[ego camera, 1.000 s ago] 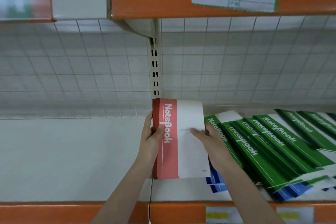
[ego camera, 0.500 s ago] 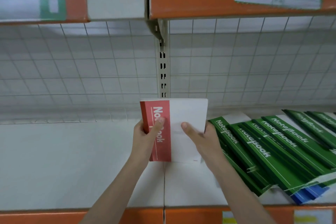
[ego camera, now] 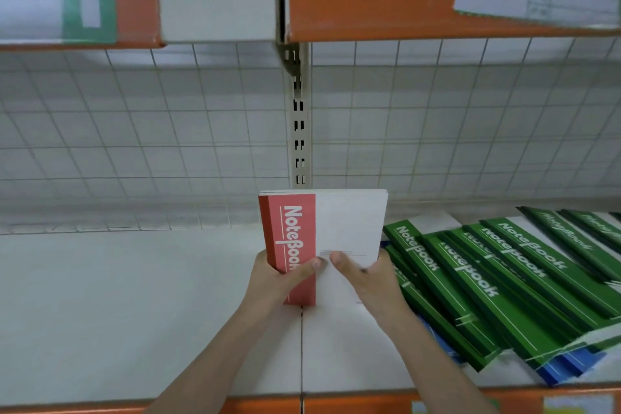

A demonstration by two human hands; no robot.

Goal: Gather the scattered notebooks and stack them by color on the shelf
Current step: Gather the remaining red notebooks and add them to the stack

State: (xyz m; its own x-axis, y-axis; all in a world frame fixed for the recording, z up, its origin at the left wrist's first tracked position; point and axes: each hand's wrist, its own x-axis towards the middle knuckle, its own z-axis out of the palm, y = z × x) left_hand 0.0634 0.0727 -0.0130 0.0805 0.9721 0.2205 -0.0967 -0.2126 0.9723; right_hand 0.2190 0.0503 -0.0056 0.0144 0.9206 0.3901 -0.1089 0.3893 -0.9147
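Both hands are gripping the red notebooks (ego camera: 304, 239) above the white shelf (ego camera: 134, 306), left hand (ego camera: 279, 282) clamping the spine at seven o'clock, right hand (ego camera: 368, 279) pinching the five o'clock corner, green notebooks (ego camera: 497, 282) lying fanned at three o'clock.

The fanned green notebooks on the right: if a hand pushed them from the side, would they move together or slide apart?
Probably slide apart. The green notebooks lie loosely overlapped and askew, not squared up, and their covers look smooth. The blue notebooks poking out underneath may drag along too. Each looks thin, so likely light and somewhat bendy.
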